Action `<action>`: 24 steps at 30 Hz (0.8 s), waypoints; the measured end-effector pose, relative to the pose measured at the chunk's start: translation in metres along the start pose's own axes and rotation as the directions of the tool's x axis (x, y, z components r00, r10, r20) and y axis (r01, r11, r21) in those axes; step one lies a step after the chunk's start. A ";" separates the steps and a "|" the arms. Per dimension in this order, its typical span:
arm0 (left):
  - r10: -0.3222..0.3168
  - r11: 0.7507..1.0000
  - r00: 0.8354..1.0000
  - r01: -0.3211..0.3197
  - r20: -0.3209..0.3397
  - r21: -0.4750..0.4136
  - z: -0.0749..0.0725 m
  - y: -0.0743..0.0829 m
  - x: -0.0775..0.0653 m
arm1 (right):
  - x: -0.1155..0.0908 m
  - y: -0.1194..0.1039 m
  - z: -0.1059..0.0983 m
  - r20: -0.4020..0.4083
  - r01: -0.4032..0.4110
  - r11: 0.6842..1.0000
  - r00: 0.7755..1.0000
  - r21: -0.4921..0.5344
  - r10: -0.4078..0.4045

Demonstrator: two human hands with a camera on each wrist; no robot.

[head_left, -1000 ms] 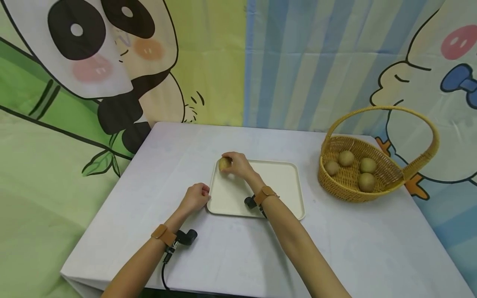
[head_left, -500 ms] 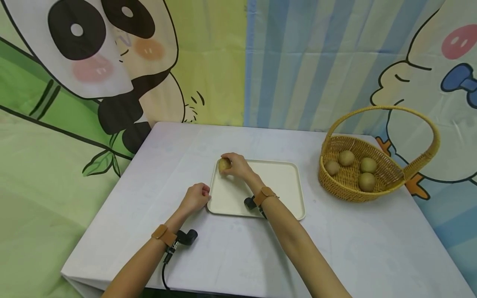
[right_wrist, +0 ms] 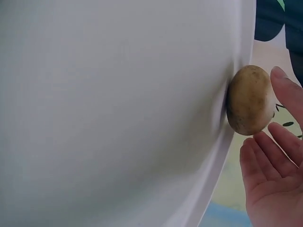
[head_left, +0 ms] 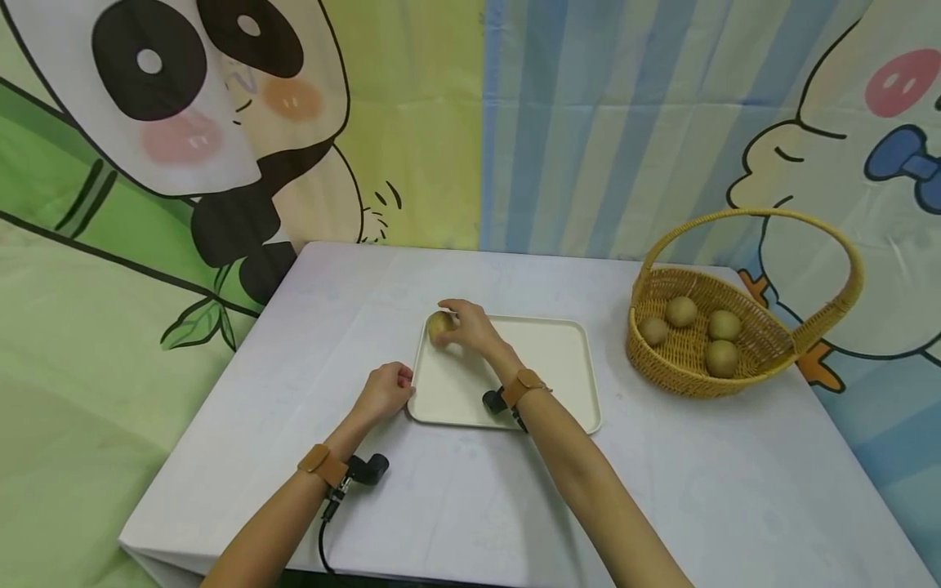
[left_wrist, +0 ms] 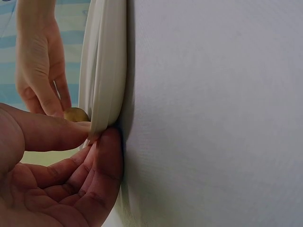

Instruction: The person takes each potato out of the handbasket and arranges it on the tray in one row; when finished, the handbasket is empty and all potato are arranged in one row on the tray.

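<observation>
A cream rectangular tray (head_left: 547, 359) lies on the white table. At its far left corner sits a round, yellowish-brown, potato-like item (head_left: 440, 325), speckled and smooth in the right wrist view. My right hand (head_left: 474, 328) is beside that item, thumb and fingers spread around it; in the right wrist view a gap shows between the fingers and its surface. My left hand (head_left: 385, 390) pinches the tray's left rim near the front corner, thumb on top and fingers beneath, as the left wrist view shows.
A wicker basket (head_left: 665, 363) with a tall handle stands at the right of the table, holding several similar round brown items (head_left: 722, 358). A cartoon-printed curtain (head_left: 559, 131) hangs behind the table. A cable (head_left: 323, 543) runs from the left wrist camera.
The fingers of my right hand have loosened from the round item, which stays in the tray's far left corner. My left hand keeps its place on the rim.
</observation>
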State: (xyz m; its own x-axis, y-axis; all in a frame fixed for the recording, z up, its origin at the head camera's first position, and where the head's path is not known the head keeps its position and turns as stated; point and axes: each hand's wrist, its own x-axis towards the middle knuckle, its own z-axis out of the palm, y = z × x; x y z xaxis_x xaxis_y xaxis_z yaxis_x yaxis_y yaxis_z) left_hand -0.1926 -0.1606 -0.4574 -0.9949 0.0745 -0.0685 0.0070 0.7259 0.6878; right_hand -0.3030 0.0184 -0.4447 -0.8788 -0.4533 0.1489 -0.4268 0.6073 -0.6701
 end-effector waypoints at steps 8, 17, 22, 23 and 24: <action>0.002 1.000 1.000 -0.002 0.006 0.011 0.000 0.000 0.000 | -0.009 0.003 -0.029 -0.049 0.007 0.995 0.999 0.104 -0.002; -0.006 1.000 1.000 0.005 0.020 0.025 0.001 0.000 0.002 | -0.038 0.030 -0.077 -0.157 0.026 0.986 0.988 0.167 0.001; -0.019 1.000 0.999 0.019 0.029 0.013 0.000 0.001 0.002 | -0.063 0.046 -0.106 -0.216 0.038 0.979 0.976 0.203 0.007; -0.019 1.000 0.999 0.019 0.030 0.013 0.000 0.001 0.002 | -0.068 0.048 -0.112 -0.227 0.039 0.979 0.974 0.201 0.008; -0.018 1.000 0.999 0.018 0.030 0.014 0.000 0.001 0.002 | -0.074 0.049 -0.118 -0.236 0.036 0.979 0.972 0.200 0.012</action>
State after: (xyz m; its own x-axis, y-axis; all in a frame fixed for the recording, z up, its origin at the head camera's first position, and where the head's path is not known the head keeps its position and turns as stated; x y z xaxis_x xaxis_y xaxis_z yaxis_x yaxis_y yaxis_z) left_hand -0.1946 -0.1600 -0.4570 -0.9913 0.0817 -0.1028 -0.0094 0.7369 0.6760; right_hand -0.2839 0.1590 -0.4032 -0.9094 -0.2789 0.3085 -0.4073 0.4479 -0.7959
